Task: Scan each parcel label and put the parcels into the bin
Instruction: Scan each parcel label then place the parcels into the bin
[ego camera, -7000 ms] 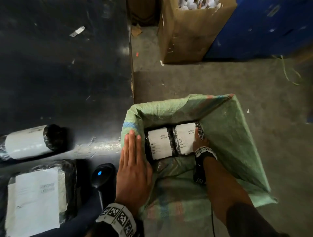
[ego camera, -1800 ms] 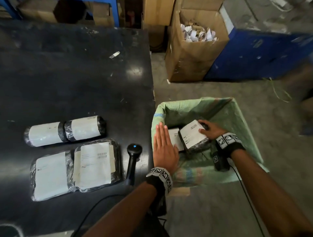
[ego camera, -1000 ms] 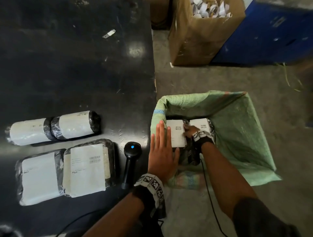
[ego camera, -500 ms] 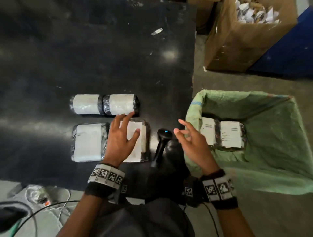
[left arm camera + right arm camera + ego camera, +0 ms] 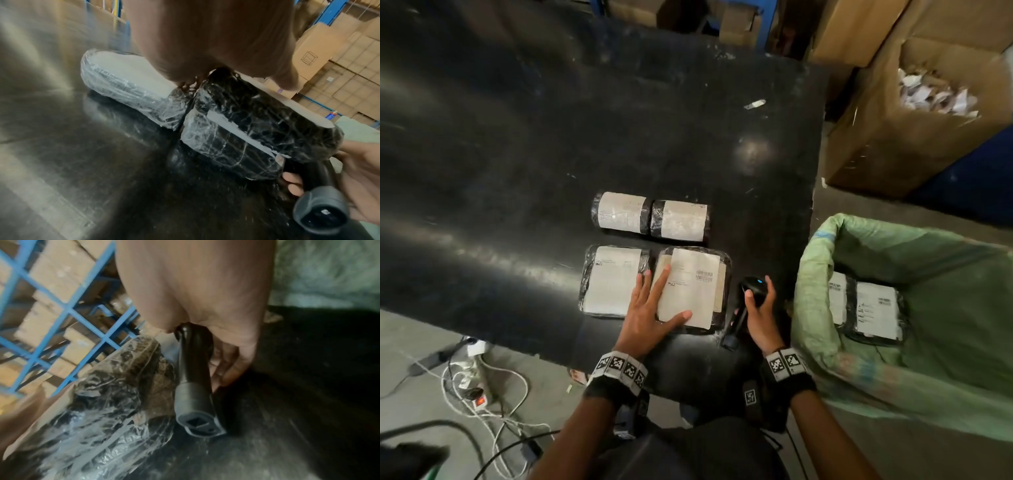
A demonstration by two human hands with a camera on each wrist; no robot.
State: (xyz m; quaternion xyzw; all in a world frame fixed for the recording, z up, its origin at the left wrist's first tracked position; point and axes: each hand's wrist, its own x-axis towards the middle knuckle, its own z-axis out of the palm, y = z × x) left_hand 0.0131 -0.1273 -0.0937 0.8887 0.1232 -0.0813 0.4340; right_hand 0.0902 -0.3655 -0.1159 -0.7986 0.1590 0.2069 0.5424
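Observation:
On the black table (image 5: 551,154) lie two rolled parcels (image 5: 650,217) with white labels. In front of them lie two flat black-wrapped parcels. My left hand (image 5: 654,301) rests flat, fingers spread, on the label of the right flat parcel (image 5: 697,284) (image 5: 257,126); the left flat parcel (image 5: 611,279) (image 5: 123,81) lies beside it. My right hand (image 5: 758,308) (image 5: 205,288) grips the handle of the black scanner (image 5: 751,291) (image 5: 195,386) (image 5: 320,211), which is just right of that parcel, its blue light lit. The green sack bin (image 5: 822,260) holds two labelled parcels (image 5: 875,313).
An open cardboard box (image 5: 914,144) with paper scraps stands on the floor behind the bin. More boxes and blue racking line the back. Cables and a power strip (image 5: 476,394) lie on the floor at the lower left, beyond the table's near edge.
My right hand, open and reaching half a second ago, now grips the scanner. My left hand stays on the right flat parcel. A second ago both hands were at the bin.

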